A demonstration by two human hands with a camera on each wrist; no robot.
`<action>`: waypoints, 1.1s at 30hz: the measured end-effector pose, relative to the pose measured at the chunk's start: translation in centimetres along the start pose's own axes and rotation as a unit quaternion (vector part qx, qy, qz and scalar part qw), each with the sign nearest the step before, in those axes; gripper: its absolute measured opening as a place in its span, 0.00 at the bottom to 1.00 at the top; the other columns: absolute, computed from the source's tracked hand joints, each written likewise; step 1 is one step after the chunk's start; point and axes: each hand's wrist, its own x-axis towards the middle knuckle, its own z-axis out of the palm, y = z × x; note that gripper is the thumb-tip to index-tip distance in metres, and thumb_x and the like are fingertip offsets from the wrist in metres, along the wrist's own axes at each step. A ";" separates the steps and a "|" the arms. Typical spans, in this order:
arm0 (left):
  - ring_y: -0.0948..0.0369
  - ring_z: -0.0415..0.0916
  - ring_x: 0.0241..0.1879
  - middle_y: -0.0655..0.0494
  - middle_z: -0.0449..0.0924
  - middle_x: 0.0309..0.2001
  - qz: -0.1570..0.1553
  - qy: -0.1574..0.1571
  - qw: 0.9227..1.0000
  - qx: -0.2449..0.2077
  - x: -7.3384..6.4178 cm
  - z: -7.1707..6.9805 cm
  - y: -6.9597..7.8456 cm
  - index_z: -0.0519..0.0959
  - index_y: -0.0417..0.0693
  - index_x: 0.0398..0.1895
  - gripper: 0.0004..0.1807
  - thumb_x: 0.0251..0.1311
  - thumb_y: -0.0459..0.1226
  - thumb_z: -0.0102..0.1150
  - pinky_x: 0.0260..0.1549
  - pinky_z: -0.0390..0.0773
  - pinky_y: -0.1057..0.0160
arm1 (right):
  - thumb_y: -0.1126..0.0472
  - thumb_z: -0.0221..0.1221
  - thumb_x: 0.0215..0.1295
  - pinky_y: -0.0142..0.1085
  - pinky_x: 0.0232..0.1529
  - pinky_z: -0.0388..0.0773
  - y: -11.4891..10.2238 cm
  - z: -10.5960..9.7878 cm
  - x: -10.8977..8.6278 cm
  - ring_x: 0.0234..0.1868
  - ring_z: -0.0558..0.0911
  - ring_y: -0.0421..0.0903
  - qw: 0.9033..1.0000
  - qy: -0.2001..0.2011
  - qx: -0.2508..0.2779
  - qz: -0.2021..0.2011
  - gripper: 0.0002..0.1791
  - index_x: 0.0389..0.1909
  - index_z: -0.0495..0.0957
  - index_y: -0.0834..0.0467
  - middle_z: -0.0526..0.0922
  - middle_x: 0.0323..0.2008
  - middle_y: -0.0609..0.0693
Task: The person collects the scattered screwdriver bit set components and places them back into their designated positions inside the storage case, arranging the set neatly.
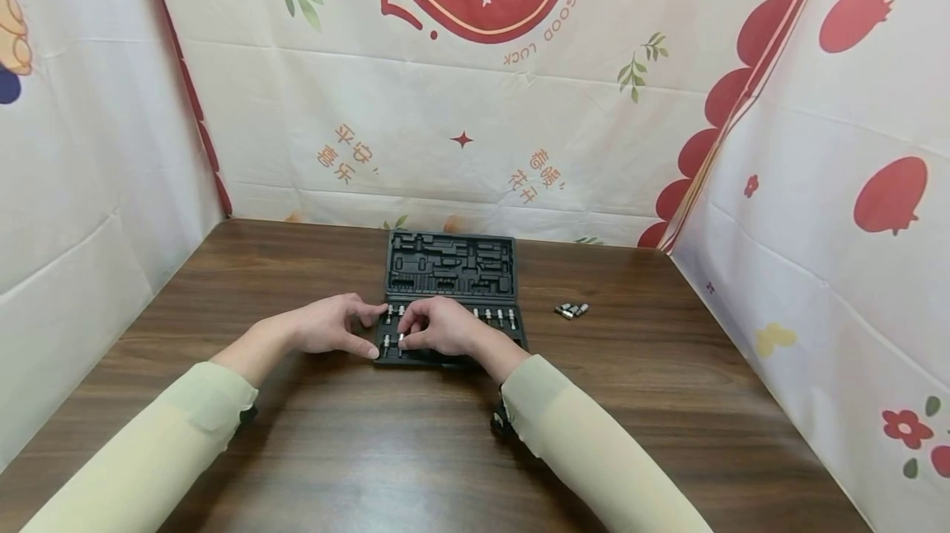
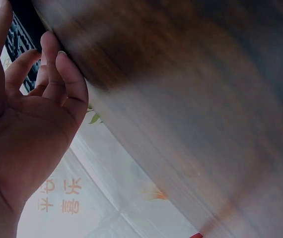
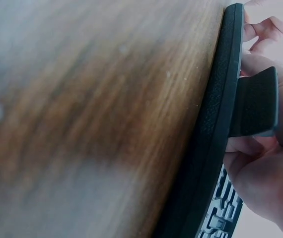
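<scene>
A black plastic tool case [image 1: 451, 267] lies open on the table, its lid side towards the back wall. Silver bit sockets [image 1: 500, 316] stand in rows in the front half. My right hand [image 1: 444, 327] is over this half and pinches a small silver bit socket [image 1: 402, 341] between thumb and fingers, near the front left. At the case's left edge, my left hand [image 1: 334, 325] rests with thumb and forefinger spread, touching the rim. In the right wrist view the case's front wall and latch [image 3: 255, 101] partly cover the right hand.
Several loose silver sockets [image 1: 571, 310] lie in a small cluster on the wooden table [image 1: 631, 384], to the right of the case. A printed cloth [image 1: 460, 178] hangs behind the table, with more cloth on both sides.
</scene>
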 end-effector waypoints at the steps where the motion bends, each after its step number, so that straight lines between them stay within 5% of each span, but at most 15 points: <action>1: 0.57 0.75 0.47 0.45 0.79 0.58 0.000 0.000 1.000 0.000 0.0 0.0 0.0 0.70 0.44 0.83 0.48 0.64 0.52 0.79 0.49 0.76 0.57 | 0.56 0.75 0.71 0.32 0.43 0.74 0.1 0.0 0.0 0.33 0.78 0.36 1.000 0.000 0.000 0.001 0.05 0.42 0.89 0.48 0.83 0.31 0.39; 12: 0.56 0.76 0.48 0.45 0.79 0.58 -0.011 0.003 1.000 -0.007 0.0 0.1 0.0 0.70 0.45 0.83 0.49 0.64 0.53 0.80 0.49 0.75 0.57 | 0.55 0.77 0.68 0.32 0.36 0.72 0.6 -0.1 0.5 0.30 0.76 0.38 1.000 -0.006 0.023 0.020 0.17 0.55 0.89 0.49 0.81 0.30 0.42; 33: 0.56 0.75 0.48 0.44 0.79 0.59 -0.004 0.000 1.000 -0.003 -0.1 0.0 0.1 0.70 0.44 0.83 0.49 0.64 0.52 0.80 0.47 0.76 0.57 | 0.56 0.77 0.68 0.34 0.36 0.72 -0.1 -0.7 0.8 0.27 0.74 0.41 0.998 -0.030 0.035 0.049 0.15 0.53 0.89 0.50 0.81 0.28 0.44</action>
